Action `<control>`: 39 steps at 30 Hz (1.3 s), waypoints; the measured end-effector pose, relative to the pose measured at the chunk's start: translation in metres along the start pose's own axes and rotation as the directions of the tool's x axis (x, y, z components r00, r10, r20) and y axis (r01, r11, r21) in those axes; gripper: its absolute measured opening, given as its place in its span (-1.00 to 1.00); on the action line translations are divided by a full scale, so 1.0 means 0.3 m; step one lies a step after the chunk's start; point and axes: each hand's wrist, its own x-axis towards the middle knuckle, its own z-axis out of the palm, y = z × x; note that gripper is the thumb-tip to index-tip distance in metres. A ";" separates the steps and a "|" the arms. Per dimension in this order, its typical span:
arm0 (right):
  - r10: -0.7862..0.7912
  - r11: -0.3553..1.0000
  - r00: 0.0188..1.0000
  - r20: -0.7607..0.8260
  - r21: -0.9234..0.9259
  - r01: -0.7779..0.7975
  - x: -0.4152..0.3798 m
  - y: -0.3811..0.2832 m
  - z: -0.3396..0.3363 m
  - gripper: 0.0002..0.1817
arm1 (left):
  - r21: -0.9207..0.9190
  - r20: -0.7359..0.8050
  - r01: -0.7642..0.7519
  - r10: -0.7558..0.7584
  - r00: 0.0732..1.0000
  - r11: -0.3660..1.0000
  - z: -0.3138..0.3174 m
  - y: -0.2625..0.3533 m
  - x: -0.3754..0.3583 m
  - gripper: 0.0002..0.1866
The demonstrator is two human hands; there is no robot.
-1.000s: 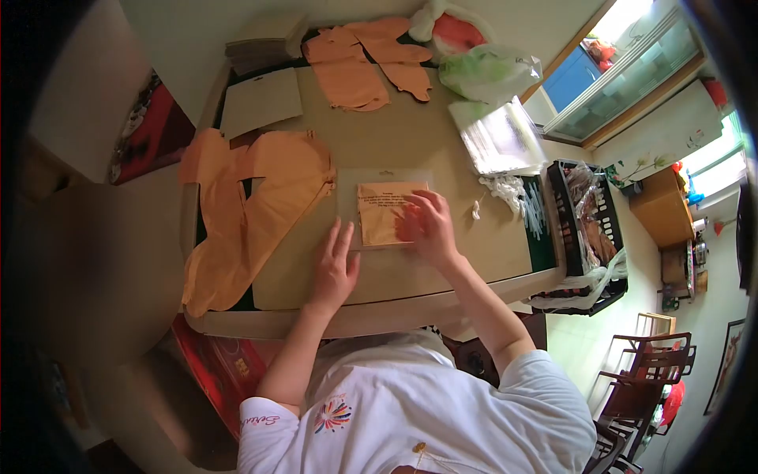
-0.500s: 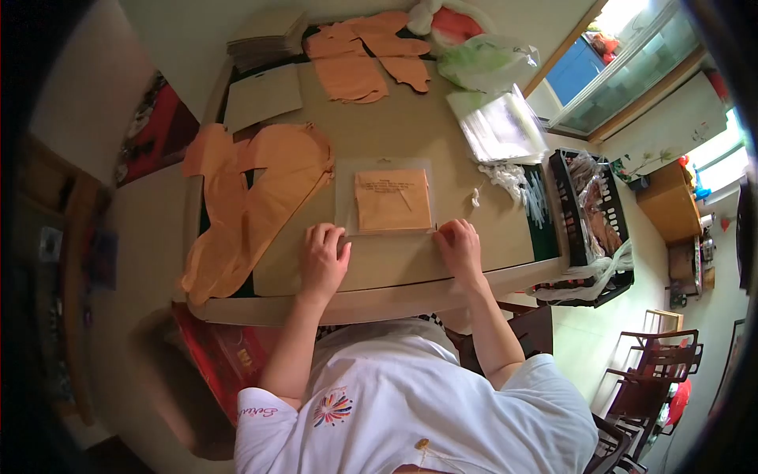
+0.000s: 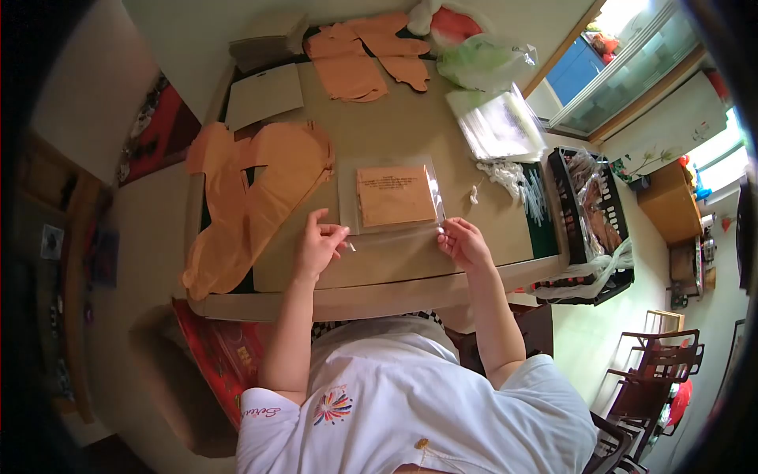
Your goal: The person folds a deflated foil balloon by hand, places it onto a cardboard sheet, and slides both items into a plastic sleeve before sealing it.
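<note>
A clear plastic bag [image 3: 433, 186] lies at the middle of the table, its near edge raised a little between my hands. Inside it is a folded orange sheet [image 3: 395, 209], and dark printed text shows over its upper part. My right hand [image 3: 467, 243] pinches the bag's near right corner between thumb and fingers. At the near left corner, my left hand [image 3: 317, 246] has thumb and index finger closed on the edge, its other fingers curled. A tiny white bit shows under the left fingertips; I cannot make out what it is.
Orange cut-out pieces [image 3: 272, 178] lie on the left, more orange pieces [image 3: 355, 67] at the back. Grey-beige boards [image 3: 264, 95] sit back left. To the right are a stack of clear bags [image 3: 497, 126], white ties [image 3: 505, 178] and a black crate [image 3: 576, 229] beside the table [image 3: 379, 296].
Both hands have lifted slightly from the tabletop and turned, fingers closing at the bag's near corners. The bag's near edge has risen and its right side now catches the light.
</note>
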 end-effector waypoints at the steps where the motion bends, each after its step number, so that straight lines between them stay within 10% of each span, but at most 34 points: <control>1: -0.003 1.000 1.000 0.003 0.007 0.003 -0.003 0.002 0.000 -0.91 | -0.040 0.049 0.012 -0.010 0.999 0.999 -0.005 -0.014 0.004 -0.39; 10: -0.084 0.993 0.996 0.001 -0.081 0.084 -0.003 -0.032 0.031 -0.85 | -0.303 0.102 0.074 -0.045 0.994 0.950 -0.019 0.010 0.030 -0.35; 14: -0.080 0.974 0.996 -0.050 -0.218 0.067 -0.034 0.005 0.045 -0.74 | -0.209 0.048 -0.004 0.014 0.999 0.978 -0.009 -0.049 0.007 -0.36; 15: -0.077 0.961 0.996 -0.044 -0.268 0.062 -0.041 0.006 0.052 -0.73 | 0.117 -0.111 -0.209 0.222 0.969 0.971 0.005 -0.048 -0.007 -0.40; 17: -0.082 0.928 0.996 -0.035 -0.367 0.064 -0.050 -0.003 0.063 -0.71 | 0.735 -0.160 -0.373 0.680 0.715 0.566 0.060 -0.035 -0.030 -0.49; 20: -0.102 0.890 0.995 -0.022 -0.448 0.081 -0.055 0.003 0.064 -0.71 | 0.547 0.154 -0.691 0.754 0.638 0.473 0.245 0.009 -0.056 -0.91; 29: -0.146 0.844 0.989 0.004 -0.521 0.127 -0.052 0.018 0.069 -0.74 | 0.626 0.592 -0.780 0.659 0.464 -0.013 0.443 -0.033 0.007 -0.89; 39: -0.262 0.762 0.965 0.033 -0.606 0.227 -0.029 0.032 0.041 -0.68 | 0.542 0.491 -0.807 0.691 0.531 0.235 0.402 0.033 -0.001 -0.87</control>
